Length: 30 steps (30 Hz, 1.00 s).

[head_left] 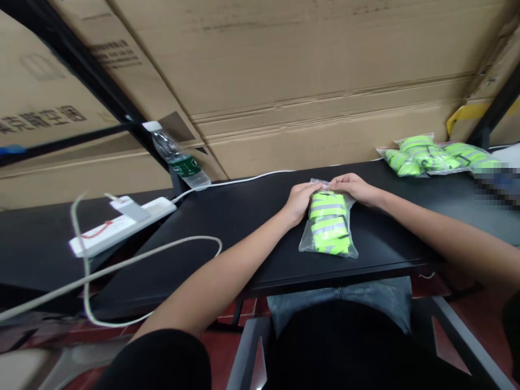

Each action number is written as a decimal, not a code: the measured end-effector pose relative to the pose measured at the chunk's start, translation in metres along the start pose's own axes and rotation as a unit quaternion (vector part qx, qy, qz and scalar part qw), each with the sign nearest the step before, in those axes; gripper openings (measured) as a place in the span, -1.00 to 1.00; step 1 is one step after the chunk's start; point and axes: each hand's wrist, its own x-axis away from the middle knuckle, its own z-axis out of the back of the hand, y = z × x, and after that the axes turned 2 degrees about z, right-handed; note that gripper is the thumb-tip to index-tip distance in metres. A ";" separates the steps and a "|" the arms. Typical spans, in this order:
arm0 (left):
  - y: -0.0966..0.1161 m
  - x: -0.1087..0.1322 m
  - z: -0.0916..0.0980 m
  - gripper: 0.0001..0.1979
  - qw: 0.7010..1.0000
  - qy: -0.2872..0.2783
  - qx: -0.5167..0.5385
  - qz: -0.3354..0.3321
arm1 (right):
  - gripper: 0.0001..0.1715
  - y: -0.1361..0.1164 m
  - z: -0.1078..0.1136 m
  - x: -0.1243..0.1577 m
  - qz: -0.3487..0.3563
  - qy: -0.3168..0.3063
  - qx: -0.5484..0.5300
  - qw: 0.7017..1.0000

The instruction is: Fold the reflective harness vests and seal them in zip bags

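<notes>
A clear zip bag lies on the black table, with folded neon-yellow straps bearing grey reflective stripes inside it. At the bag's far end, my left hand pinches the left part of its top edge. My right hand closes its fingers on the same edge from the right. The thumbs of both hands come near each other at the bag's mouth. Whether the seal is closed cannot be made out.
Several similar filled bags are piled at the back right. A water bottle leans at the back left, near a white power strip with a plugged-in charger. A pale cable loops across the left side. Cardboard stands behind the table.
</notes>
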 end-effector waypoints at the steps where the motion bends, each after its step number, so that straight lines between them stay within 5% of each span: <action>1: 0.000 -0.002 0.001 -0.87 1.000 0.000 0.000 -0.003 | -0.55 0.000 0.002 0.001 0.001 0.001 0.001 1.000; 8: 0.002 -0.008 0.005 -0.88 0.999 -0.008 -0.009 -0.038 | -0.50 -0.004 0.008 0.001 0.050 0.035 0.058 0.996; 18: -0.003 -0.013 0.000 -0.83 0.992 0.062 -0.014 -0.106 | -0.28 0.000 0.011 -0.003 0.081 0.095 0.114 0.986; 22: -0.004 -0.008 -0.005 -0.83 0.993 0.056 -0.023 -0.102 | -0.39 -0.001 0.000 -0.004 0.113 0.125 0.122 0.978; 27: -0.004 -0.003 -0.003 -0.86 0.992 0.039 -0.049 -0.107 | -0.45 -0.003 -0.005 0.003 0.083 0.083 0.129 0.985; 30: -0.005 -0.006 -0.001 -0.80 0.995 0.006 -0.060 -0.082 | -0.46 0.000 0.001 0.005 0.068 0.119 0.110 0.984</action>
